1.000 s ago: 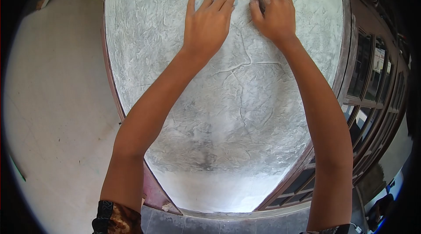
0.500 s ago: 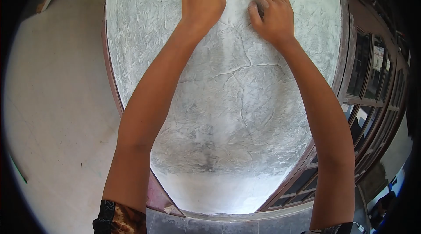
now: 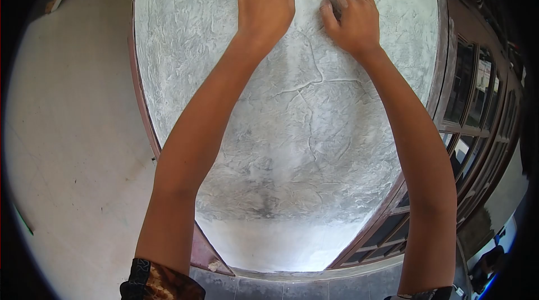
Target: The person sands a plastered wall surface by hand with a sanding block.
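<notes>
1. Plastered wall, upright directly ahead, beside the glazed wooden frame; its face is rough, with branching raised lines below the hands.
2. Left hand: open, palm toward the wall, fingers extended to the upper edge of view; whether anything lies beneath cannot be told. Broad, even pressure probably suits this uneven face better than fingertip pressure.
3. Right hand: open, empty as far as visible, fingers spread, thumb bent; best kept light, as a steadying support, apart from the left.
4. Raised lines likely call for gentler contact.
</notes>
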Action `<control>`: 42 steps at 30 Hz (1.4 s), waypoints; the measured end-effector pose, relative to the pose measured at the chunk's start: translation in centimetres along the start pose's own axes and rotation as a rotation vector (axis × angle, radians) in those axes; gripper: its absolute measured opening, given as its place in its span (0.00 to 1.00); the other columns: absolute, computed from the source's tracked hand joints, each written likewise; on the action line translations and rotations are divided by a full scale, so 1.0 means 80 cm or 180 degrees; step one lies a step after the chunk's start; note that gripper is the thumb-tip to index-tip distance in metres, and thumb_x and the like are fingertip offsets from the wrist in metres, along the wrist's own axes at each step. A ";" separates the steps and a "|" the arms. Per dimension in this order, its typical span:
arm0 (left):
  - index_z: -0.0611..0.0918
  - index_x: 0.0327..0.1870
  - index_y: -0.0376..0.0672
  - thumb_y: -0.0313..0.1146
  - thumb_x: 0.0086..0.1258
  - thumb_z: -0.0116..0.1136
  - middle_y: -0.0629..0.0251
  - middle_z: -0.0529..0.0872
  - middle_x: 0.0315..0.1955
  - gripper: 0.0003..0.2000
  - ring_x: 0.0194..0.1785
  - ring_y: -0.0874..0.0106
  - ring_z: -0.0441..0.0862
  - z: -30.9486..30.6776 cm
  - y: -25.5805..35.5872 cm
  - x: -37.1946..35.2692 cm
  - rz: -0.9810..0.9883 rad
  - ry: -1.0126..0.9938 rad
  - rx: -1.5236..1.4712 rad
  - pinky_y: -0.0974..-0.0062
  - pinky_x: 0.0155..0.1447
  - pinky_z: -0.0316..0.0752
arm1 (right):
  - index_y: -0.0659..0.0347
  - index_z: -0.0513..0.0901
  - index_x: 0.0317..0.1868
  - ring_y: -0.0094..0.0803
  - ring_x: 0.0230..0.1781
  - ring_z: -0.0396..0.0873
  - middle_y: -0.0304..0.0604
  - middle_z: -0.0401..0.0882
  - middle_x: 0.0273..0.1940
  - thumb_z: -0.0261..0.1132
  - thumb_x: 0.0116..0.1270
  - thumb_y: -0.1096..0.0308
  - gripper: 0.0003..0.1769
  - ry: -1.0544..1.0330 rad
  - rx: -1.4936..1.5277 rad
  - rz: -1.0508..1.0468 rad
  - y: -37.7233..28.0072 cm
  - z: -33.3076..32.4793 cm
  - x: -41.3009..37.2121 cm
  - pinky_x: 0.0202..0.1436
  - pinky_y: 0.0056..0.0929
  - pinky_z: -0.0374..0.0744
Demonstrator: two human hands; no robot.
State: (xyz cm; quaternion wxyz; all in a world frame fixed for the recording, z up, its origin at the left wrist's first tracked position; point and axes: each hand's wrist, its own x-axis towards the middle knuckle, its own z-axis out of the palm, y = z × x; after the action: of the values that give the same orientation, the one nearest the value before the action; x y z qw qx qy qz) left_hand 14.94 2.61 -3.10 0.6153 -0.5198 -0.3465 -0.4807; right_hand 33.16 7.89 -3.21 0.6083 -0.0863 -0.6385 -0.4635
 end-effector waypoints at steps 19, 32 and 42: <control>0.84 0.67 0.48 0.37 0.80 0.58 0.72 0.81 0.71 0.18 0.76 0.68 0.74 -0.001 -0.012 0.012 0.0239 0.0051 0.0116 0.40 0.76 0.66 | 0.53 0.84 0.66 0.38 0.77 0.71 0.37 0.78 0.74 0.62 0.68 0.68 0.25 0.0136 -0.0113 -0.0075 0.007 0.005 -0.002 0.83 0.47 0.64; 0.82 0.68 0.44 0.34 0.83 0.51 0.63 0.80 0.72 0.18 0.77 0.62 0.73 -0.011 -0.018 0.031 0.0151 -0.0120 -0.0004 0.41 0.78 0.63 | 0.55 0.84 0.66 0.40 0.77 0.71 0.38 0.78 0.74 0.61 0.67 0.71 0.26 0.0106 -0.0170 -0.0079 0.003 0.004 -0.003 0.83 0.47 0.65; 0.84 0.67 0.48 0.35 0.81 0.57 0.70 0.82 0.71 0.17 0.77 0.65 0.74 -0.004 -0.011 0.009 0.0314 0.0017 -0.0029 0.44 0.77 0.67 | 0.57 0.84 0.66 0.42 0.78 0.71 0.40 0.77 0.74 0.61 0.66 0.71 0.26 0.0078 0.0035 -0.0046 0.004 0.004 -0.003 0.83 0.47 0.65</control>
State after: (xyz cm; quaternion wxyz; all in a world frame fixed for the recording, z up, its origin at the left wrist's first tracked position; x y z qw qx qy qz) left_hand 14.30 2.14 -2.20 0.6368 -0.5378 -0.3166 -0.4528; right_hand 33.19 8.42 -3.23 0.6131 -0.0727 -0.6342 -0.4654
